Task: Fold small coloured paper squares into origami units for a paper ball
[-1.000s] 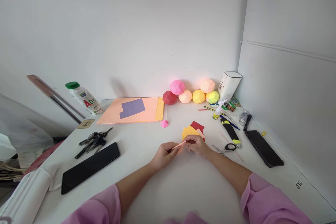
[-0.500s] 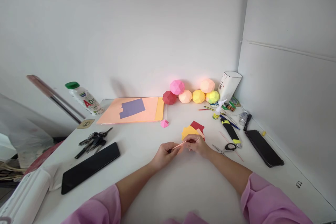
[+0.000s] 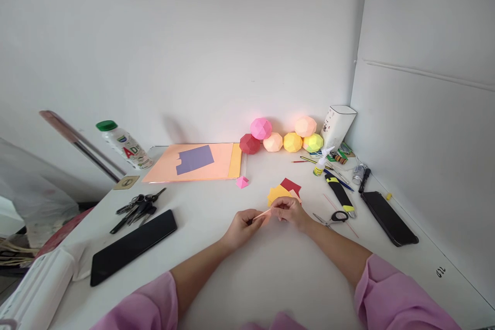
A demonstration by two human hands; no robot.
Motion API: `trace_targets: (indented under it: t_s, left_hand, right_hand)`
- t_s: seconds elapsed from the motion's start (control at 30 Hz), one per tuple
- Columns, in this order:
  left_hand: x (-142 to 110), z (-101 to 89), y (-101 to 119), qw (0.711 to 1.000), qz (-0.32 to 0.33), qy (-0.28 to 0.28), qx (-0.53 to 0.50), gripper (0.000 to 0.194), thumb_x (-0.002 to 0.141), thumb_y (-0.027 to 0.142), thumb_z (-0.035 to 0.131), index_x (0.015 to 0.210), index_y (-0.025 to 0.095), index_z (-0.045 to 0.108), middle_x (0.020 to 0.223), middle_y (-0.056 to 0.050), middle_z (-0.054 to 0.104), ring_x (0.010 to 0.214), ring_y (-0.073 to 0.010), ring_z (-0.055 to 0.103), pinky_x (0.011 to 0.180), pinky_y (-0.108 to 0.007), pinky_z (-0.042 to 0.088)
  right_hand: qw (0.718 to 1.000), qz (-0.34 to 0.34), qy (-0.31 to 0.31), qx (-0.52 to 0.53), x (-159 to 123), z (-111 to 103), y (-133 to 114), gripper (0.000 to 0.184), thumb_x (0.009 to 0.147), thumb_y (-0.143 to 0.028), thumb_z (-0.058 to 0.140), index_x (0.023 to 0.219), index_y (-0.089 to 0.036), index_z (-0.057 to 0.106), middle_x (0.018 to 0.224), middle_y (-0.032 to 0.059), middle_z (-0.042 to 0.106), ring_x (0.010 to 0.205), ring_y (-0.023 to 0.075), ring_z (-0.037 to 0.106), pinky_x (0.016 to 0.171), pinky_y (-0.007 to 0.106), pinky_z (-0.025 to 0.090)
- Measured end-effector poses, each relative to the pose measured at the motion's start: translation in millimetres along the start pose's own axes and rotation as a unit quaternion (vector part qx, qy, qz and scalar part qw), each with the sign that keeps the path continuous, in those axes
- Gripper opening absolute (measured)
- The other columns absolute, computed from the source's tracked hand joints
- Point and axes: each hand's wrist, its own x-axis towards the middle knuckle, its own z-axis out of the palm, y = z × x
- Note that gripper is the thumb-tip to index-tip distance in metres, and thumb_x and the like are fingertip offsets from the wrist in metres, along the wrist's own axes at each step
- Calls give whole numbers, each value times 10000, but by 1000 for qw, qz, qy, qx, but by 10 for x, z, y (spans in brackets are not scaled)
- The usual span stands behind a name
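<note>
Between my two hands is a small peach paper piece (image 3: pixel 264 214), seen nearly edge-on above the table. My left hand (image 3: pixel 242 227) pinches its left end between thumb and fingers. At the other end, my right hand (image 3: pixel 289 212) has its thumb and fingertips closed on the paper. Just beyond the right hand lie yellow paper cutouts (image 3: pixel 279 194), with a dark red paper cutout (image 3: pixel 291 185) partly under them. A small pink folded paper shape (image 3: pixel 242 182) sits farther back to the left. Scissors (image 3: pixel 335 217) rest right of my right hand.
Faceted paper balls (image 3: pixel 273 142) stand along the wall. A glue bottle (image 3: pixel 319 166), a box cutter (image 3: pixel 340 196) and a black case (image 3: pixel 389 218) lie right. On the left are a black phone (image 3: pixel 133 247), keys (image 3: pixel 139 207), a white bottle (image 3: pixel 126 147) and peach paper sheets (image 3: pixel 166 165).
My right hand's fingers have shifted very slightly on the peach paper. Both arms and everything on the table stay in the same places.
</note>
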Motion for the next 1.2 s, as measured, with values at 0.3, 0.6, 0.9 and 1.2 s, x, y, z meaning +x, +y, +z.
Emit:
trace_targets:
  t_s: [0.3, 0.6, 0.9, 1.2]
  left_hand:
    - [5, -3, -21, 1000, -5, -1, -15, 382, 837, 464, 469, 626, 151, 535, 590, 32, 326, 559, -102, 268, 510, -242, 233]
    - [-2, -8, -3, 999, -24, -2, -21, 397, 819, 502, 493, 682, 143, 595, 569, 36, 362, 544, -100, 300, 508, -238, 267]
    - [4, 1, -19, 997, -47, 41, -36, 377, 774, 518, 557, 688, 151, 582, 590, 30, 473, 528, -95, 378, 497, -224, 312]
    - [20, 4, -75, 995, -40, 36, -82, 355, 765, 494, 588, 713, 144, 611, 585, 24, 508, 533, -97, 413, 508, -228, 329]
  right_hand:
    - [1000, -14, -9, -9, -9, 2, 20, 247, 745, -403, 656, 702, -161, 630, 511, -39, 483, 462, 84, 425, 450, 220, 308]
    - [997, -38, -43, -41, -43, 38, 13, 252, 763, -389, 652, 893, -174, 627, 619, -31, 513, 529, 92, 465, 493, 220, 383]
    - [995, -41, -18, -86, -57, 71, 28, 247, 770, -413, 631, 756, -167, 609, 612, -25, 513, 499, 89, 464, 477, 232, 416]
    - [993, -40, -53, -93, -61, 82, 13, 247, 781, -400, 624, 795, -157, 663, 559, -33, 519, 454, 80, 456, 447, 222, 387]
